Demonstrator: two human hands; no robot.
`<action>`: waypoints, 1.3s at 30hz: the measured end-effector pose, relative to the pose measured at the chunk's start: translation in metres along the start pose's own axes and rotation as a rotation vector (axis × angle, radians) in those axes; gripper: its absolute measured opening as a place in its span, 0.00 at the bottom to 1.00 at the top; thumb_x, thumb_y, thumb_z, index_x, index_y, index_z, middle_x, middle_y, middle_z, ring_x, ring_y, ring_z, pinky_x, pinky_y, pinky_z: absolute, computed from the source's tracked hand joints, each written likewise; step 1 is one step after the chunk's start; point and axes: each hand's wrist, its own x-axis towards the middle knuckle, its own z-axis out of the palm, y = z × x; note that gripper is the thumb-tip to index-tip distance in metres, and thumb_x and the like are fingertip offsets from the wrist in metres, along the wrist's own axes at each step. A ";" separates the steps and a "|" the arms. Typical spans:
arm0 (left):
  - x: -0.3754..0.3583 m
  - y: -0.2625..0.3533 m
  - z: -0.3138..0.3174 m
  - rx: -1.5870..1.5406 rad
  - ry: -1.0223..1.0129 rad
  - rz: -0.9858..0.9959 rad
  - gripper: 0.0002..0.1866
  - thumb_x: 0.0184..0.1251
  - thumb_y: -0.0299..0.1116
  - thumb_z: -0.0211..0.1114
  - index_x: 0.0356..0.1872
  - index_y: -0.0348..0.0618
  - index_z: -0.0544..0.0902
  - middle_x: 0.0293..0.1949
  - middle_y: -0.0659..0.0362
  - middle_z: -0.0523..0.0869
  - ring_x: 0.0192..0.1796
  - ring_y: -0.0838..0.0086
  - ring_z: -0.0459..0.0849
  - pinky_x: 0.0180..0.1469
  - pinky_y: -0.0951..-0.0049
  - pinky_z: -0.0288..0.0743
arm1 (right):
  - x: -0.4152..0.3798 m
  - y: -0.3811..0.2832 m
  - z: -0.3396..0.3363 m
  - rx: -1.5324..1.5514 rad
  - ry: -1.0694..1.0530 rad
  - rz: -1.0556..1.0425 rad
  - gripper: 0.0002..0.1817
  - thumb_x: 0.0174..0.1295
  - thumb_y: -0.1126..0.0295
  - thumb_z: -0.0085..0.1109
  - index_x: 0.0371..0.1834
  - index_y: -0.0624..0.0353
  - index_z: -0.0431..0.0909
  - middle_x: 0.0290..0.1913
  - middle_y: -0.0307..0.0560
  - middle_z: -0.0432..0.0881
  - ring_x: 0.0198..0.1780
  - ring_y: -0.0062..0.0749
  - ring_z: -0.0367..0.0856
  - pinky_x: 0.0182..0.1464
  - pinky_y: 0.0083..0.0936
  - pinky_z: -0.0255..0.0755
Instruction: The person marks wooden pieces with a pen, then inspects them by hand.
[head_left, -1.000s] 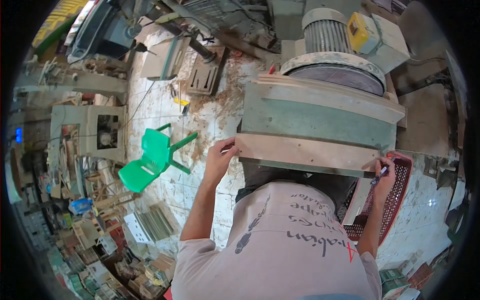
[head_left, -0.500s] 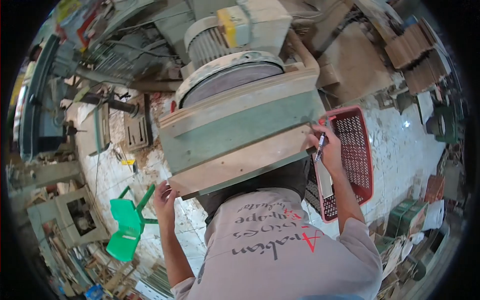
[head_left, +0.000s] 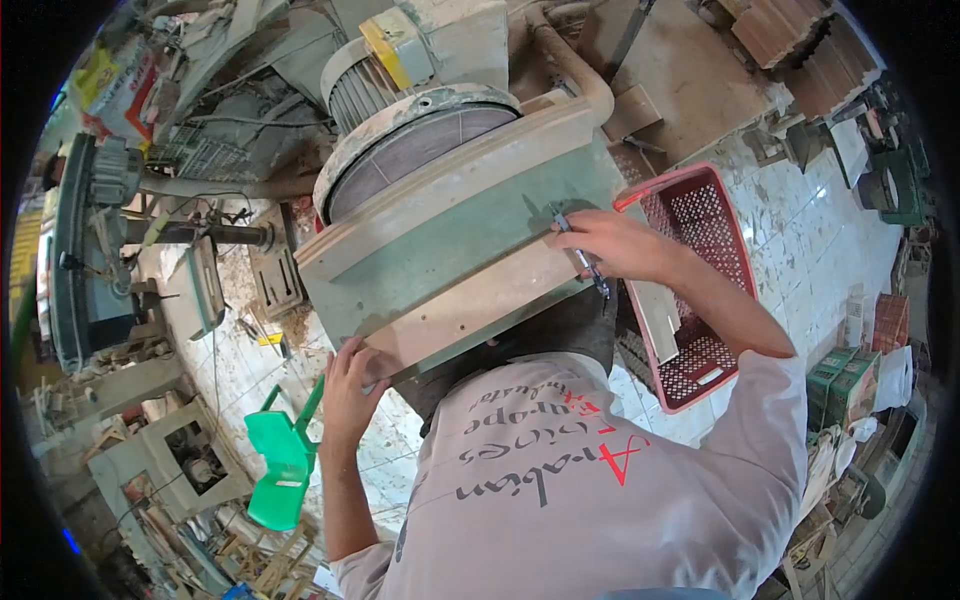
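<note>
A pale wooden board [head_left: 465, 305] with small dark dots lies slantwise along the near edge of a green work surface [head_left: 450, 240]. My left hand [head_left: 352, 388] is closed around the board's left end, fingers on top. At the right end, my right hand [head_left: 615, 245] is closed with a pen [head_left: 582, 252] held slantwise in its fingers. Those fingers rest at or just over the board's end; exact contact there is partly hidden. Behind the green surface stands a disc sander [head_left: 415, 155], its round disc partly hidden by a wooden fence [head_left: 450, 180].
A red plastic crate [head_left: 745, 270] with pale wooden strips [head_left: 655, 325] stands on the floor to the right. A green plastic chair [head_left: 278, 470] is at lower left. A machine with a motor [head_left: 95, 250] stands at far left. Cardboard-like stacks [head_left: 785, 35] are at upper right.
My right hand has shifted inward over the board's right end, its elbow swung outward, the pen now tilted the other way. My left hand still holds the left end. The whole view has shifted.
</note>
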 end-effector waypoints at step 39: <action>0.138 0.212 0.066 -0.024 0.159 0.587 0.25 0.51 0.37 0.75 0.51 0.44 0.78 0.62 0.48 0.71 0.61 0.52 0.73 0.61 0.56 0.67 | -0.061 -0.018 0.052 1.093 1.299 0.335 0.19 0.74 0.65 0.45 0.59 0.67 0.70 0.45 0.50 0.82 0.47 0.28 0.80 0.56 0.27 0.70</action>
